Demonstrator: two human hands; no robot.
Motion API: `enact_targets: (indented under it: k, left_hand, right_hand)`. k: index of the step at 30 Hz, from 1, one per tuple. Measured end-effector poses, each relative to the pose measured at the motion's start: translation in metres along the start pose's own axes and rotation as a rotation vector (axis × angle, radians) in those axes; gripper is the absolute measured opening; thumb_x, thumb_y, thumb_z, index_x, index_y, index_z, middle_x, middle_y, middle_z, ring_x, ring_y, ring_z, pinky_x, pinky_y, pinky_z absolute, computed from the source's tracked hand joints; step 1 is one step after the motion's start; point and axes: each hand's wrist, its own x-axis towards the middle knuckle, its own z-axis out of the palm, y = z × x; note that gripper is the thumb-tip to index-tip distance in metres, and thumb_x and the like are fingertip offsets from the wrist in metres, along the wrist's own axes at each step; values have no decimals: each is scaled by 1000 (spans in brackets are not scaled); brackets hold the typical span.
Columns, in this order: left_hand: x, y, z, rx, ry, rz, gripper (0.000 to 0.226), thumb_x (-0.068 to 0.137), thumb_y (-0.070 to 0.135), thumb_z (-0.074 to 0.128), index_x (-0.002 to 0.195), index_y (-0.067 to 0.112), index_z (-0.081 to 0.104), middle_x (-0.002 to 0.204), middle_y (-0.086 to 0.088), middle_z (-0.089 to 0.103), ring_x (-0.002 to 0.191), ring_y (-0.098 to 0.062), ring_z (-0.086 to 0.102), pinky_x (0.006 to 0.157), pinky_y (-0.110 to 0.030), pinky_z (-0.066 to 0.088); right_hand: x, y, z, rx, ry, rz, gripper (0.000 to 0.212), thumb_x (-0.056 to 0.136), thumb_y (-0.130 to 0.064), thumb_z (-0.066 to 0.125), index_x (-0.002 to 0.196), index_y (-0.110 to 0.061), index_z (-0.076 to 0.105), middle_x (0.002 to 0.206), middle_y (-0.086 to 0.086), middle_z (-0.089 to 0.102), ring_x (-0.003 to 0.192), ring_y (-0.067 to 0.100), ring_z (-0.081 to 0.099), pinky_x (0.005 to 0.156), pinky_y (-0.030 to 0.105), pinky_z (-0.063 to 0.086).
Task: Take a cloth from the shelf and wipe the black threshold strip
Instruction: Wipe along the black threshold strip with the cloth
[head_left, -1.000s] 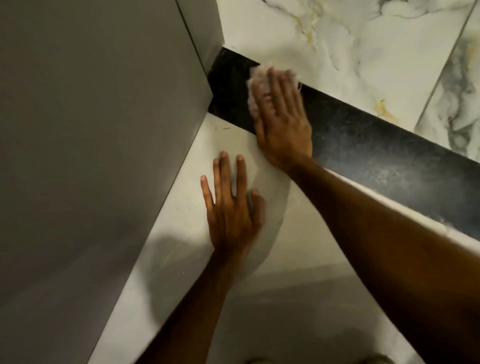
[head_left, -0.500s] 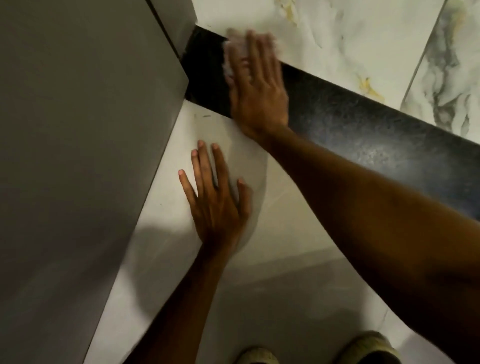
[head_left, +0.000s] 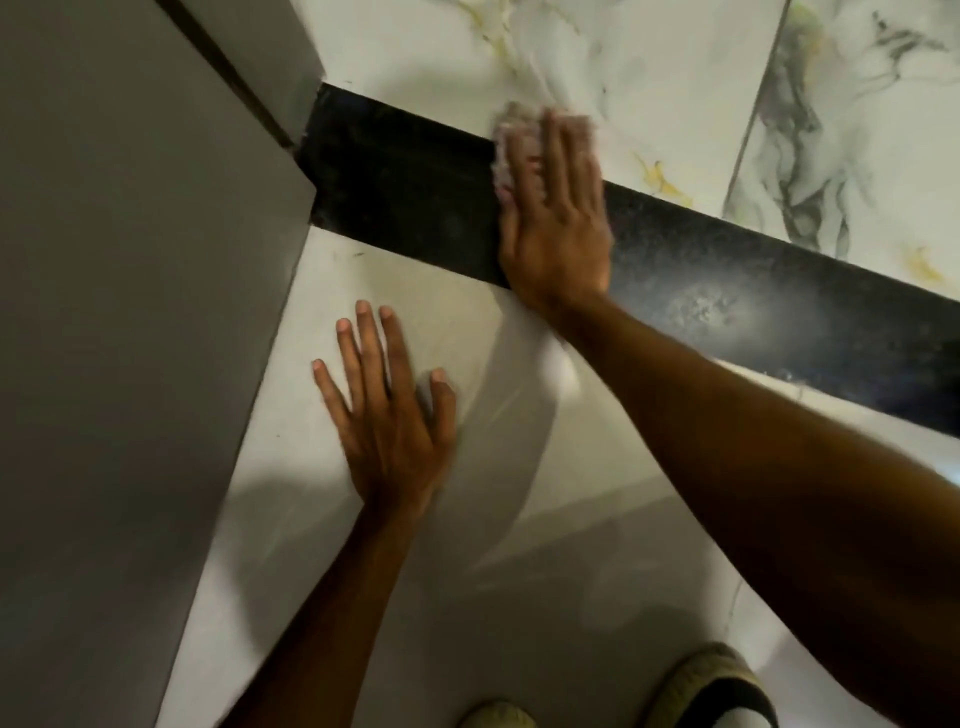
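My right hand (head_left: 556, 218) lies flat, fingers together, pressing the cloth (head_left: 511, 143) down onto the black threshold strip (head_left: 405, 208); it is a palm-down press, not a closed fist, and only a pale, fluffy edge of the cloth shows past my fingertips and along the thumb side. My left hand (head_left: 387, 410) grips nothing: it is spread open on the pale floor tile (head_left: 322, 519) just short of the strip, propping me up.

The strip runs long from the grey door frame (head_left: 291, 67) at upper left down towards the lower right edge of view, between the pale tile and the marble tiles (head_left: 675, 78). My hand lies across it, so I judge the wipe should travel along that long axis. The stretch to the lower right shows a dusty, shiny patch, and my right hand is the nearer one to reach it. No containers are in view.
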Motion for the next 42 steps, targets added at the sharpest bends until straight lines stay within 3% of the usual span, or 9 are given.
enact_targets:
  k: [6, 10, 15, 18, 22, 27, 33, 39, 42]
  left_hand:
    - [-3, 6, -13, -17, -30, 22, 69, 113, 39, 39, 172, 7, 25, 180, -19, 22, 168, -38, 20, 136, -63, 15]
    - [-15, 29, -18, -31, -103, 184, 69, 110, 35, 44, 169, 2, 31, 178, -26, 24, 165, -45, 24, 133, -68, 21]
    - [-42, 92, 2, -29, -237, 632, 71, 111, 42, 35, 173, 9, 23, 181, -20, 18, 169, -38, 18, 137, -62, 14]
    - [-50, 131, 15, -37, -254, 753, 72, 111, 43, 36, 174, 12, 20, 182, -17, 17, 170, -34, 16, 138, -58, 9]
    - [-53, 164, 18, 9, -283, 801, 74, 111, 45, 32, 175, 13, 13, 183, -17, 11, 171, -33, 12, 138, -61, 12]
    - [-52, 168, 21, -17, -304, 824, 76, 109, 47, 32, 175, 14, 12, 184, -15, 9, 171, -33, 10, 138, -60, 10]
    - [-50, 164, 29, 7, -298, 844, 79, 108, 52, 27, 176, 15, 10, 185, -12, 5, 171, -32, 7, 139, -54, 0]
    - [-50, 168, 22, 14, -338, 825, 80, 105, 50, 32, 174, 13, 17, 184, -16, 11, 170, -37, 12, 138, -61, 7]
    - [-49, 169, 22, 6, -352, 815, 79, 106, 51, 30, 174, 13, 18, 184, -16, 11, 170, -37, 13, 137, -63, 9]
  right_hand:
    - [-119, 57, -29, 31, -14, -175, 56, 116, -31, 42, 170, -17, 37, 180, 18, 27, 170, 36, 20, 139, 53, 23]
    - [-196, 160, -62, -133, -9, 187, 56, 116, -28, 42, 170, -11, 36, 179, 21, 27, 169, 40, 22, 136, 57, 28]
    - [-136, 224, -66, -158, 78, 724, 61, 118, -38, 21, 175, -16, 18, 184, 18, 9, 172, 38, 6, 142, 53, 10]
    - [-110, 222, -54, -94, 142, 607, 60, 116, -36, 31, 172, -16, 29, 182, 17, 22, 171, 37, 17, 142, 52, 16]
    - [-179, 227, -63, -36, 139, 321, 57, 117, -32, 40, 170, -12, 37, 180, 19, 28, 169, 37, 23, 142, 50, 19]
    - [-265, 280, -93, -81, 90, 668, 57, 118, -33, 38, 173, -19, 30, 183, 12, 21, 172, 31, 16, 139, 52, 25]
    - [-206, 337, -100, -142, 112, 825, 61, 119, -37, 25, 175, -17, 16, 184, 17, 9, 173, 32, 8, 143, 49, 14]
    - [-238, 280, -90, -38, 65, 578, 61, 118, -40, 31, 175, -21, 21, 185, 10, 13, 173, 29, 8, 142, 50, 19]
    - [-280, 271, -87, -103, 92, 682, 58, 118, -39, 33, 173, -21, 29, 183, 11, 20, 172, 29, 14, 139, 52, 28]
